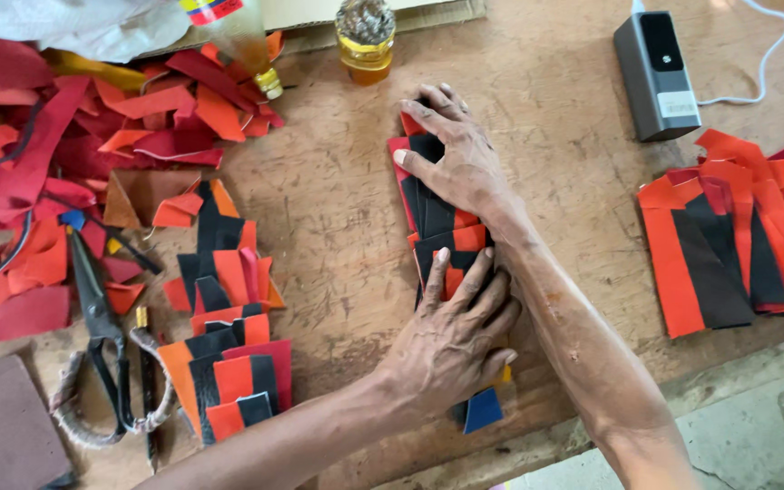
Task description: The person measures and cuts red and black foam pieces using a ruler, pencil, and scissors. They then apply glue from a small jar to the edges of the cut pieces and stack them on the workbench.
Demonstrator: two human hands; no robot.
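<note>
A row of overlapping red, black and orange leather pieces [437, 222] lies on the wooden table [338, 209]. My right hand [455, 154] reaches across from the lower right and presses on the far end of the row, fingers spread over the top pieces. At the near end my left hand [451, 336] rests on the row, its thumb and fingers bearing on an orange and black piece. A blue piece [483, 408] sticks out below my left hand. Both hands hold the row between them.
A second row of similar pieces [229, 354] lies left, with scissors [97, 336] and red scraps [38, 154]. At the back are a glue jar [365, 41], a bottle [247, 45] and a grey box [655, 73]. Orange and black strips [737, 245] lie right.
</note>
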